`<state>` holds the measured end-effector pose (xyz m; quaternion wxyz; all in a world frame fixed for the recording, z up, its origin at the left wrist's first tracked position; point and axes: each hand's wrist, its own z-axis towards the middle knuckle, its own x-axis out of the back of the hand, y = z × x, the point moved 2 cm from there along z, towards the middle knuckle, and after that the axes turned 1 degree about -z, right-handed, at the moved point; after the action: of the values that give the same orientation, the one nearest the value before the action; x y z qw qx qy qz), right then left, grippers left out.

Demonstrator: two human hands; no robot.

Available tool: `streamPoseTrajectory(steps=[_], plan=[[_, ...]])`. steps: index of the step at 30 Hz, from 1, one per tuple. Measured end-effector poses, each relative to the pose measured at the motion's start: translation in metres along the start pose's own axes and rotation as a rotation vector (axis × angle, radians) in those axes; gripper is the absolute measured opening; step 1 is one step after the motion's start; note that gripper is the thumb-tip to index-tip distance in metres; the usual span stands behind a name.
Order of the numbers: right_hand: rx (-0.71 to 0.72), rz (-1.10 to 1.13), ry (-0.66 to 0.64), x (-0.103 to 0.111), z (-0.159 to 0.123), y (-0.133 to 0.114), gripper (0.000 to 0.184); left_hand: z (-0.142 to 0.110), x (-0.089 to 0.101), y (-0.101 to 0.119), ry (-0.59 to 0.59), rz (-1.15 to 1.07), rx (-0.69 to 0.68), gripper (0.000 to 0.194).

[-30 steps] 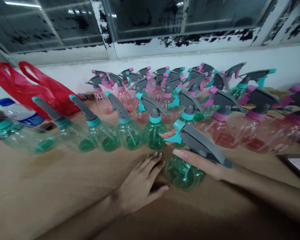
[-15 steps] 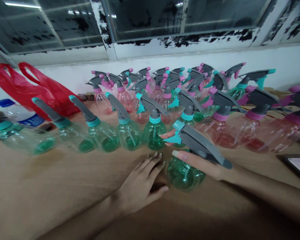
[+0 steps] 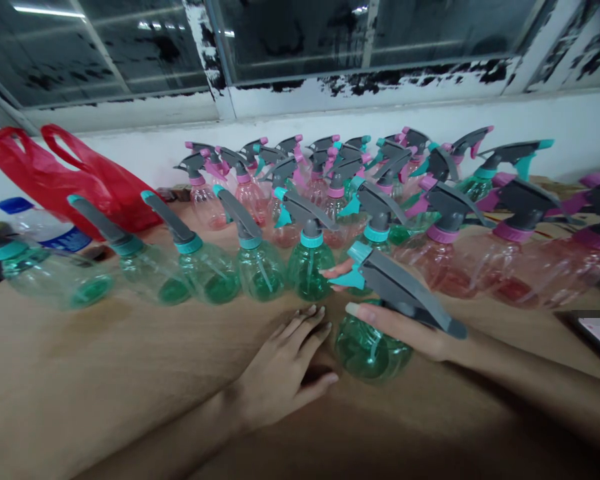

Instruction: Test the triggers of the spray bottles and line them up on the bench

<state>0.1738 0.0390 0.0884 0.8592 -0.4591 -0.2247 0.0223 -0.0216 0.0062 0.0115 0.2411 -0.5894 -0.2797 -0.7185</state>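
Note:
My right hand (image 3: 405, 327) is wrapped round the neck of a green spray bottle (image 3: 367, 350), under its grey and teal trigger head. That bottle stands upright on the wooden table (image 3: 145, 387), its nozzle facing left. Just left of it, my left hand (image 3: 283, 373) lies flat on the tabletop with the fingers stretched out, holding nothing. Behind both hands runs a front row of bottles: a green spray bottle (image 3: 310, 270) with a teal collar is closest to my left fingertips, and a pink spray bottle (image 3: 450, 263) stands farther right.
Several more pink and green spray bottles crowd the back of the table near the white wall (image 3: 145, 157). A red plastic bag (image 3: 105, 190) and a blue-capped water bottle (image 3: 40, 223) are at the left. A phone-like device (image 3: 597, 340) lies at the right edge.
The whole view has shifted very slightly. Both hands and the held spray bottle keep the same places on the table.

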Motion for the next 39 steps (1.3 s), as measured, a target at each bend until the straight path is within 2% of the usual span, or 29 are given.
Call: streamPoseTrajectory(steps=[7, 15, 22, 26, 29, 32, 39], plan=[[-0.065, 0.035, -0.028, -0.0015, -0.0023, 0.0034, 0.029, -0.0011, -0.0024, -0.0004, 0.036, -0.038, 0.010, 0.057], [-0.054, 0.019, -0.059, -0.0012, -0.0037, 0.0077, 0.032, -0.0001, -0.0005, -0.0002, 0.037, -0.032, -0.006, 0.056], [0.028, -0.037, -0.034, -0.0008, 0.0020, 0.0036, 0.023, -0.0008, -0.0023, -0.0002, 0.029, -0.023, 0.002, 0.057], [0.038, -0.071, -0.005, -0.0027, 0.0022, 0.0070, 0.010, 0.0001, -0.0016, -0.0010, 0.010, -0.028, 0.005, 0.058], [0.094, -0.131, 0.016, -0.0020, 0.0016, 0.0051, 0.009, 0.0005, -0.0003, -0.0007, -0.009, -0.026, 0.003, 0.058], [0.089, -0.116, 0.011, -0.0004, 0.0024, 0.0014, 0.008, 0.0005, 0.0008, -0.0003, -0.009, -0.019, 0.004, 0.058], [0.054, -0.008, 0.009, -0.0020, 0.0024, 0.0023, 0.022, -0.0008, 0.0008, -0.0004, 0.023, -0.004, -0.001, 0.056]])
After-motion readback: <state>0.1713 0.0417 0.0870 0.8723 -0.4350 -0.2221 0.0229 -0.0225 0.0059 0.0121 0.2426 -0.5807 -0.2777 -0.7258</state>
